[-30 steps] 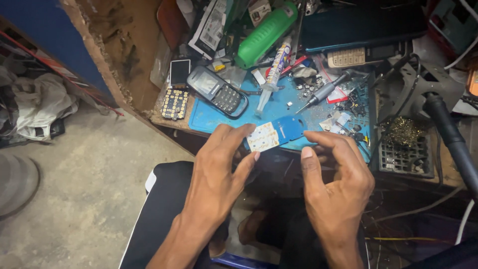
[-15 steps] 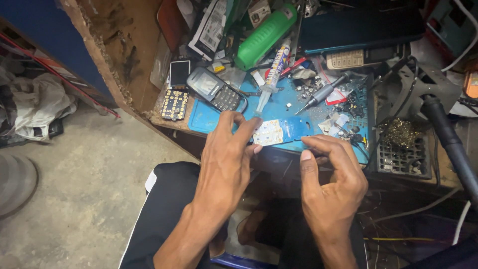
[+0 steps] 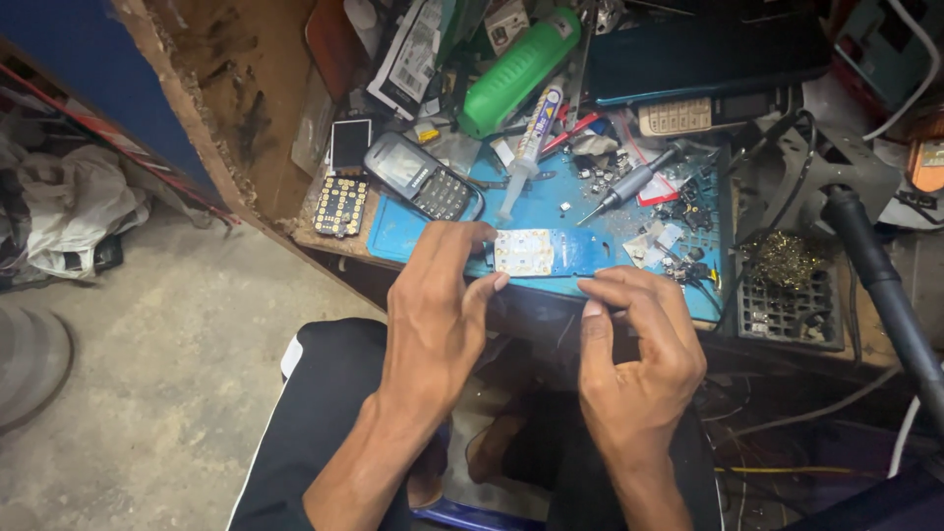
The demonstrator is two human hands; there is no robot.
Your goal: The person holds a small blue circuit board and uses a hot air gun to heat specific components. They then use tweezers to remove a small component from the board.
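Hands: left hand (image 3: 438, 305) pinches blue phone board (image 3: 546, 253), right hand (image 3: 639, 344) fingers curl, perhaps gripping its hidden end.

A phone repair workshop: blue mat (image 3: 551, 211) cluttered with a grey phone (image 3: 423, 177), loose keypad (image 3: 341, 205), screwdriver (image 3: 629, 182), glue syringe (image 3: 528, 147), tiny parts (image 3: 678, 202), and cables (image 3: 787, 472) beneath the bench.

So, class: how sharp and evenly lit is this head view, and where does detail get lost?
Head view: left hand, right hand and phone board are sharp and evenly lit; the blue mat shows mild sheen; the lap below falls into shadow; frame edges bend slightly.
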